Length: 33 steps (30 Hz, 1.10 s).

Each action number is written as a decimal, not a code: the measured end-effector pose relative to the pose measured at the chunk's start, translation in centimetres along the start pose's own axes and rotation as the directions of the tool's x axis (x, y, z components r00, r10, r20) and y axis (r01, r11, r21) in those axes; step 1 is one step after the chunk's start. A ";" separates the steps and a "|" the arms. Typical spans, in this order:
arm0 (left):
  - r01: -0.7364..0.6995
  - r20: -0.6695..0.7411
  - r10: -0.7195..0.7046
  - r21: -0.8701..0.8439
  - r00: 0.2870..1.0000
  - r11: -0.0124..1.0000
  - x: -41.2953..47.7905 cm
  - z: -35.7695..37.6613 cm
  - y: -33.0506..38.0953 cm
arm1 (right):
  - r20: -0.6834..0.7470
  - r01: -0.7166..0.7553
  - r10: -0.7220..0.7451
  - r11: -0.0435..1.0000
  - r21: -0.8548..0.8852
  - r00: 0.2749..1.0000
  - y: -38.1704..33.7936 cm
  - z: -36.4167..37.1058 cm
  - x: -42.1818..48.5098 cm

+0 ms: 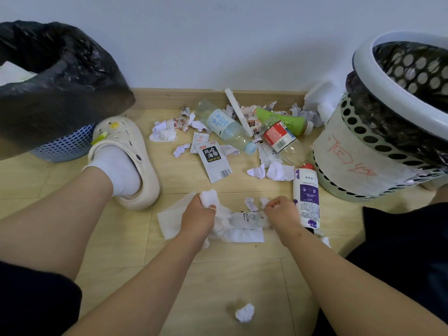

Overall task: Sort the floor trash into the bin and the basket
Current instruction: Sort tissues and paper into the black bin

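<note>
From my feed, the left hand (197,217) is curled tight round a tissue wad (208,198), and the right hand (282,212) is closed narrow, seemingly pinching a paper scrap (264,202). Both hover over a crumpled wrapper (247,218) lying on torn tissue on the floor (218,275). A purple bottle (306,197) lies at the right hand's 3 o'clock, just beside it. The rest of the trash sits at 12 o'clock from the hands: a clear bottle (225,126), a red-label bottle (281,139), a green bottle (286,120), a sachet (214,161) and shredded paper. The black-bagged bin (60,141) stands at 10 o'clock, the white basket (349,146) at 2. One tissue ball (244,312) lies at 6 o'clock.
</note>
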<state>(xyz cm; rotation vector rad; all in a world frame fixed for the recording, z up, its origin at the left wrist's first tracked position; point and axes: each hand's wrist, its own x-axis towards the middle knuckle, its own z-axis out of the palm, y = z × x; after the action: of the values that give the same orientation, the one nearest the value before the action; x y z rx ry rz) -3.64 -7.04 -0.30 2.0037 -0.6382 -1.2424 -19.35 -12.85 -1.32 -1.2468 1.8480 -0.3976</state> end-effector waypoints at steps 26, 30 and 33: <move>0.134 -0.017 -0.148 -0.333 0.989 0.933 2.1 -0.6 1.6 | -0.015 0.182 -0.182 0.969 0.169 0.983 -4.9 2.5 -0.5; 0.195 0.087 -0.180 -0.618 0.980 0.762 0.7 -0.1 4.3 | -0.006 0.133 -0.156 0.826 0.548 0.988 -7.8 2.5 -3.2; 0.241 0.267 -0.020 -0.833 0.964 0.498 -2.6 0.0 7.2 | -0.014 0.154 -0.188 0.758 0.633 0.982 -9.7 2.8 -5.4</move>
<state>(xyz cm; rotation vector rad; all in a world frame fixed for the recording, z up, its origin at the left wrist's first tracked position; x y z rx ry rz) -5.13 -9.91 6.66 1.0551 0.1073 -1.4849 -10.53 -11.95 5.90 -0.9307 1.3686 -0.9929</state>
